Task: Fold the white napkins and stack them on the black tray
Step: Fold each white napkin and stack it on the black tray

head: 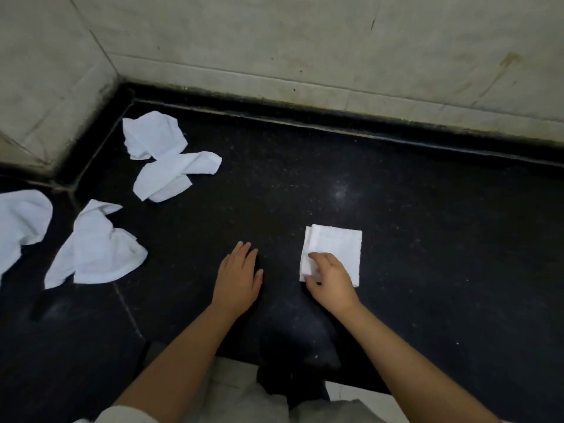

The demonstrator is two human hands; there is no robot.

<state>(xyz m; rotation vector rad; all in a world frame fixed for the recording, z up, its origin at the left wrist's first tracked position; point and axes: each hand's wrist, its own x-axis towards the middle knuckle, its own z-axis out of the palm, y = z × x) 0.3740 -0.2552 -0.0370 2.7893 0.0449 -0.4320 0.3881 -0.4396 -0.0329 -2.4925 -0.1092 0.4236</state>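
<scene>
Holding the folded napkin (334,251) with right hand (331,277) | left hand (239,277) flat on bench (427,239) | no tray seen | fold may flop open if lifted by one edge.

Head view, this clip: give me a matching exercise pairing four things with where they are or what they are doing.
Things:
1. left hand
2. right hand
3. folded napkin
4. crumpled napkin by the wall corner

States:
A. lies flat and squared on the dark surface, at the right
B. rests flat on the dark surface, holding nothing
C. lies unfolded at the far left
D. pinches the folded napkin's near left corner

Pairs: 1-B, 2-D, 3-A, 4-C
</scene>
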